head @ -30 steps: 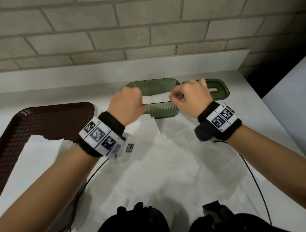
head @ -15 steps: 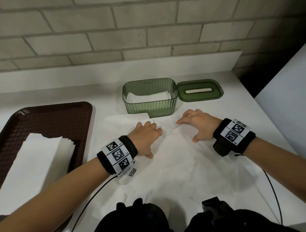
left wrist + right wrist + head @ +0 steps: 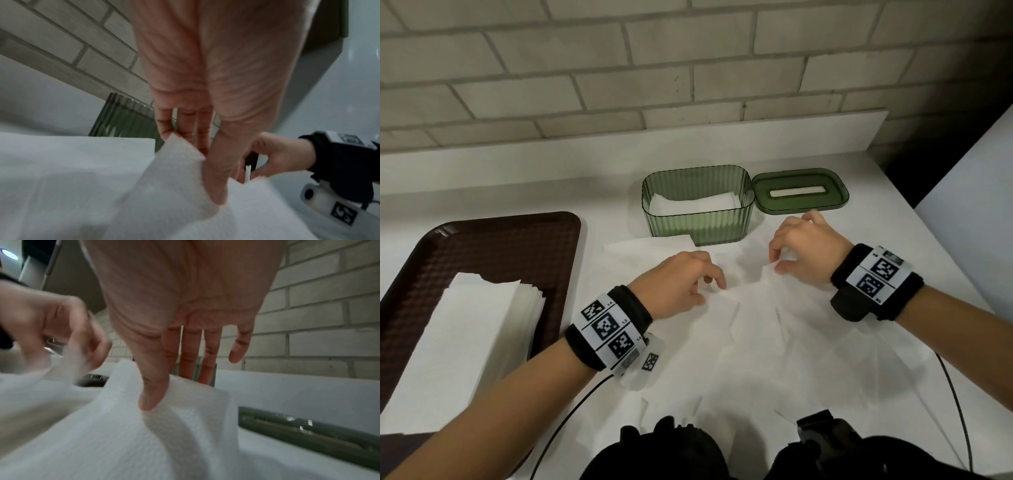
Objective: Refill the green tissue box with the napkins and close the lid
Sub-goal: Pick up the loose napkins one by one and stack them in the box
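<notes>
The green ribbed tissue box (image 3: 698,228) stands open at the back of the counter with white napkins (image 3: 693,204) lying inside. Its green lid (image 3: 799,202), with a slot, lies flat to the right of the box. Loose white napkins (image 3: 753,329) cover the counter in front of it. My left hand (image 3: 714,287) pinches one edge of a loose napkin (image 3: 174,164) between thumb and fingers. A little to the right, my right hand (image 3: 775,265) pinches the napkin (image 3: 174,415) too, thumb on top. In the right wrist view the lid (image 3: 308,428) lies just beyond the napkin.
A brown tray (image 3: 493,246) on the left carries a thick stack of white napkins (image 3: 469,339). A white ledge and a brick wall (image 3: 688,78) close off the back. The counter ends at the right, near a grey panel (image 3: 976,178). Black cables trail from both wrists.
Both hands left the top of the box, where they held a napkin, and came down towards me onto the loose napkins. They now pinch a napkin there.
</notes>
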{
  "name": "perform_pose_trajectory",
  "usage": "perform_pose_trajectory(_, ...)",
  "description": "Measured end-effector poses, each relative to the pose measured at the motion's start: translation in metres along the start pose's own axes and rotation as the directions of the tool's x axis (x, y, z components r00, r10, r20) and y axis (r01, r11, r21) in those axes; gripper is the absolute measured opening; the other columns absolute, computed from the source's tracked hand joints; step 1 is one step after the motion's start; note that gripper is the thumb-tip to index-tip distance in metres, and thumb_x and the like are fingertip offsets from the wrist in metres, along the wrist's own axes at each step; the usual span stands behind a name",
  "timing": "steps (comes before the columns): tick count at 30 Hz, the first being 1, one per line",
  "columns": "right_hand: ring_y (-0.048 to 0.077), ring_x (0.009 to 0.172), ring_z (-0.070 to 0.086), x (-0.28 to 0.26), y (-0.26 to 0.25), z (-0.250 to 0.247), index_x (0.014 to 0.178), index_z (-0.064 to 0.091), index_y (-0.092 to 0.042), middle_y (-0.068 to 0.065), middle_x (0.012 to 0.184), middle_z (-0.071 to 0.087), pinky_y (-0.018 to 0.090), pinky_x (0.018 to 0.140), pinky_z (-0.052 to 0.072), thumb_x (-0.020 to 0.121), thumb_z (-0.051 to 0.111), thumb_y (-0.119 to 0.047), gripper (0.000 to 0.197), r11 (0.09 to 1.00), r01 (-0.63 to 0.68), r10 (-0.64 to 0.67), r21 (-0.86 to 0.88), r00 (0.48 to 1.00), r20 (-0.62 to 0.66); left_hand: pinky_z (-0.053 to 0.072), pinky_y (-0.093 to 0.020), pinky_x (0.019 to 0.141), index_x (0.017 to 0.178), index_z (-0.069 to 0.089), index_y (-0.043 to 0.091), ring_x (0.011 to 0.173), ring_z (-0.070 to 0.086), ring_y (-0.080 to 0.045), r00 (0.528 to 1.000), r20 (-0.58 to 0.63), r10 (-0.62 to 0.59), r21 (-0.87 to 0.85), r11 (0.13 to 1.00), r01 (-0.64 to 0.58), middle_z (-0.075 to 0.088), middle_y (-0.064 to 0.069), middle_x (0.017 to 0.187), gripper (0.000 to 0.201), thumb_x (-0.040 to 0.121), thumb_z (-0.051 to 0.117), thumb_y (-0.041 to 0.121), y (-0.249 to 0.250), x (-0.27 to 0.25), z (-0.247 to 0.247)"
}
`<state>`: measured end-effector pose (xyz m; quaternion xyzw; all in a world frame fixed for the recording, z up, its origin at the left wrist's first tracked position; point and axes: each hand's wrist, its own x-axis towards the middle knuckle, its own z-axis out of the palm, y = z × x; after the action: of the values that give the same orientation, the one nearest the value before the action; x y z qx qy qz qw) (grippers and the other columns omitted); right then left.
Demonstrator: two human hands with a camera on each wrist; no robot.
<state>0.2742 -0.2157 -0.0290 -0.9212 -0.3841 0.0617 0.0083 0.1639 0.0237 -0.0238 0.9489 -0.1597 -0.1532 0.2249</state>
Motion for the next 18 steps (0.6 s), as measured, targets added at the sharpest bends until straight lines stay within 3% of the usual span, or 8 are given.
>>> perform_pose_trajectory(3,0.014,0.097,0.055,-0.004,0.004,-0.03,0.083,0.069,-0.032,-0.012,0.089,0.065,0.035,0.095,0.033,0.079,0.072,-0.034,0.006,0.999,-0.017,0.019,0.047,0.999,-0.03,0.05,-0.027,0.074,0.104,0.068,0.022,0.076,0.058,-0.012,1.0,-0.008,-0.008,-0.013,1.0,0.008,0.061,0.005,0.094,0.03,0.079,0.071,0.006,-0.004,-0.005,0.003)
perform_pose_trajectory(5,0.012,0.086,0.059,-0.008,0.004,-0.06,0.084,0.073,-0.026,-0.009,0.084,0.066,0.033,0.087,0.043,0.075,0.079,-0.026,0.011,0.992,-0.014,0.023,0.129,0.997,-0.07,0.049,-0.024,0.075,0.099,0.07,0.019,0.077,0.057,-0.008,1.0,-0.01,-0.021,-0.007,1.0,0.021,0.067,0.003,0.092,0.02,0.081,0.069,0.008,-0.006,-0.009,0.004)
perform_pose_trajectory(8,0.008,0.073,0.06,-0.012,0.001,-0.107,0.083,0.075,-0.02,-0.007,0.076,0.069,0.017,0.07,0.042,0.073,0.083,-0.02,0.013,0.977,0.031,0.001,0.211,0.989,-0.149,0.048,-0.023,0.077,0.096,0.07,0.019,0.081,0.056,-0.007,0.999,0.018,-0.035,0.061,0.998,0.034,0.068,0.007,0.09,0.014,0.081,0.071,0.02,-0.008,-0.014,0.002)
perform_pose_trajectory(11,0.005,0.068,0.062,-0.012,-0.002,-0.146,0.082,0.074,-0.02,-0.009,0.071,0.069,0.011,0.068,0.042,0.072,0.083,-0.022,0.014,0.954,0.091,-0.019,0.286,0.97,-0.244,0.05,-0.027,0.076,0.093,0.069,0.018,0.082,0.058,-0.01,0.998,0.036,-0.059,0.069,0.996,0.057,0.067,0.006,0.089,0.016,0.08,0.074,0.027,-0.011,-0.018,-0.001)
perform_pose_trajectory(13,-0.001,0.063,0.06,-0.007,-0.002,-0.161,0.085,0.074,-0.018,-0.009,0.072,0.068,0.009,0.065,0.045,0.071,0.083,-0.022,0.017,0.907,0.124,0.01,0.404,0.949,-0.314,0.047,-0.025,0.072,0.091,0.069,0.018,0.081,0.056,-0.007,0.997,0.034,-0.067,0.053,0.996,0.065,0.065,0.008,0.089,0.015,0.081,0.073,0.029,-0.014,-0.021,-0.002)
perform_pose_trajectory(16,-0.001,0.059,0.058,0.009,0.001,-0.164,0.092,0.071,-0.008,0.001,0.076,0.067,0.011,0.065,0.049,0.073,0.082,-0.017,0.024,0.796,0.162,0.099,0.583,0.915,-0.39,0.048,-0.026,0.072,0.084,0.062,0.02,0.08,0.055,-0.008,0.999,0.006,-0.049,0.015,0.999,0.049,0.062,0.009,0.083,0.011,0.084,0.07,0.026,-0.017,-0.025,-0.003)
perform_pose_trajectory(18,-0.003,0.059,0.059,0.024,0.002,-0.156,0.087,0.069,-0.009,-0.005,0.071,0.068,0.013,0.065,0.05,0.074,0.081,-0.014,0.018,0.716,0.174,0.178,0.676,0.891,-0.418,0.048,-0.027,0.075,0.084,0.055,0.024,0.081,0.056,-0.011,0.998,-0.003,-0.056,-0.002,0.998,0.056,0.061,0.007,0.083,0.012,0.087,0.067,0.022,-0.017,-0.028,-0.004)
